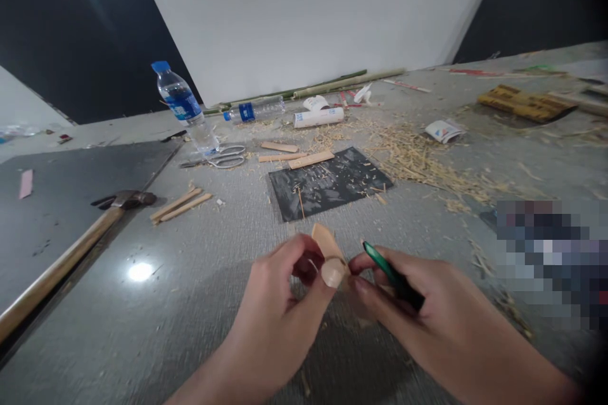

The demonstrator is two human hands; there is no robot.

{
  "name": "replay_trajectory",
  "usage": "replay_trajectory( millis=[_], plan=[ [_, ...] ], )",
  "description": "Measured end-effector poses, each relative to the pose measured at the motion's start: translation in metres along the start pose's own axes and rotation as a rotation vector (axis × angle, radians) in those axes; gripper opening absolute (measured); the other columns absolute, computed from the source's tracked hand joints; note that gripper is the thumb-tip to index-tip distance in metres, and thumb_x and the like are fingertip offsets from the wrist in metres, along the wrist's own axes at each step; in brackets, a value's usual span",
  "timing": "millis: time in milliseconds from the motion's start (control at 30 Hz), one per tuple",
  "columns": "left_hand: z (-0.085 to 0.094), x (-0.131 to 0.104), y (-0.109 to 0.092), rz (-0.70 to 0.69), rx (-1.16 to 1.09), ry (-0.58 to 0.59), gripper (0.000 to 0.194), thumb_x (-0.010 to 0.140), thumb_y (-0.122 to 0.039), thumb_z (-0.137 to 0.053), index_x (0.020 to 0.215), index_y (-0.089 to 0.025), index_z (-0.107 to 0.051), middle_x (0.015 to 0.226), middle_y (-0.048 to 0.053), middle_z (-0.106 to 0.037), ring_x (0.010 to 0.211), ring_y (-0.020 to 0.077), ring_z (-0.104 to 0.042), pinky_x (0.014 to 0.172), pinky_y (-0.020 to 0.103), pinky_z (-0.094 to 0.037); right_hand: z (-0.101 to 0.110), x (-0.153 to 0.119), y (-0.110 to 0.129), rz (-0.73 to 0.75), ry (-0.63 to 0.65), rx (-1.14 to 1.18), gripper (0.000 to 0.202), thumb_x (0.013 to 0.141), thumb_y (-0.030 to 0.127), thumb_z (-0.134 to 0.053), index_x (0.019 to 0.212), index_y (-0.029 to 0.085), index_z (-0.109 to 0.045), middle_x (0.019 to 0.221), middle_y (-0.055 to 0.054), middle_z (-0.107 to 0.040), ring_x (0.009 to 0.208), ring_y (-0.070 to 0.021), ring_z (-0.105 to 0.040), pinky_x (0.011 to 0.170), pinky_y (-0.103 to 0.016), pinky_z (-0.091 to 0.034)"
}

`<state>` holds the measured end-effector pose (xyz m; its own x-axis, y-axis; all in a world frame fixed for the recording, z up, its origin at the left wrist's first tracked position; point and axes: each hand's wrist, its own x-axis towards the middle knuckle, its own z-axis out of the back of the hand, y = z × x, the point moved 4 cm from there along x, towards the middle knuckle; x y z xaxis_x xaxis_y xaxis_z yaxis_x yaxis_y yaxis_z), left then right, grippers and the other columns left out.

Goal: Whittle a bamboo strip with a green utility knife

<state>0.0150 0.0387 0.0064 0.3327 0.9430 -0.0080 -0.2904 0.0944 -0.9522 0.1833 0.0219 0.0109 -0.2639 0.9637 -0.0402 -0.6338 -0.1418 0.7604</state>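
Observation:
A small flat piece of wood (327,242) with a rounded end is pinched in my left hand (285,297), tilted above the floor. A pale covering, like tape or a bandage, wraps the tip of that thumb. My right hand (408,304) is closed around a green pencil (381,261), whose tip points up and away from me. Its thumb and forefinger also meet at the near end of the wood, which the fingers partly hide. Just beyond both hands lies a black sheet of sandpaper (327,186) strewn with shavings.
Wooden strips (183,204) and a claw hammer (118,202) lie to the left. Scissors (223,157) rest by an upright water bottle (183,104). Another bottle (256,109) lies farther back, near a white roll (318,117). Shavings (418,155) spread on the right.

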Motion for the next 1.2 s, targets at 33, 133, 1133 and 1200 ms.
replay_trajectory(
  millis=[33, 133, 1133, 1200],
  plan=[
    [-0.002, 0.0, 0.002, 0.017, -0.041, 0.013, 0.026, 0.102, -0.043, -0.056, 0.093, -0.02, -0.065, 0.086, 0.002, -0.068, 0.077, 0.0159, -0.059, 0.061, 0.024, -0.042, -0.001, 0.0, 0.001, -0.002, 0.019, 0.02, 0.037, 0.103, 0.045, -0.044, 0.075, 0.023, -0.056, 0.063, 0.003, -0.055, 0.057, -0.0137, -0.048, 0.05, -0.026, -0.038],
    [-0.004, -0.001, 0.003, 0.047, -0.183, 0.002, 0.027, 0.103, -0.043, -0.053, 0.092, -0.021, -0.063, 0.085, 0.0, -0.064, 0.08, 0.0155, -0.056, 0.066, 0.025, -0.042, -0.002, -0.002, 0.002, 0.007, 0.053, 0.07, 0.038, 0.103, 0.048, -0.045, 0.078, 0.024, -0.059, 0.065, 0.002, -0.059, 0.06, -0.0145, -0.054, 0.052, -0.026, -0.042],
    [-0.005, -0.007, 0.001, 0.09, -0.153, 0.075, 0.026, 0.097, -0.046, -0.063, 0.092, -0.021, -0.059, 0.069, -0.006, -0.043, 0.061, 0.0107, -0.034, 0.055, 0.024, -0.03, -0.002, -0.009, -0.002, 0.0, 0.03, 0.155, 0.036, 0.105, 0.054, -0.041, 0.1, 0.031, -0.067, 0.096, -0.002, -0.073, 0.096, -0.0215, -0.067, 0.078, -0.029, -0.055],
    [-0.004, -0.007, 0.002, 0.077, -0.126, 0.067, 0.021, 0.097, -0.041, -0.064, 0.09, -0.022, -0.059, 0.067, -0.007, -0.043, 0.06, 0.0105, -0.034, 0.053, 0.025, -0.027, -0.003, -0.007, -0.001, -0.036, 0.079, 0.164, 0.039, 0.105, 0.054, -0.039, 0.092, 0.028, -0.064, 0.087, -0.001, -0.07, 0.084, -0.0189, -0.064, 0.072, -0.028, -0.053]
  ],
)
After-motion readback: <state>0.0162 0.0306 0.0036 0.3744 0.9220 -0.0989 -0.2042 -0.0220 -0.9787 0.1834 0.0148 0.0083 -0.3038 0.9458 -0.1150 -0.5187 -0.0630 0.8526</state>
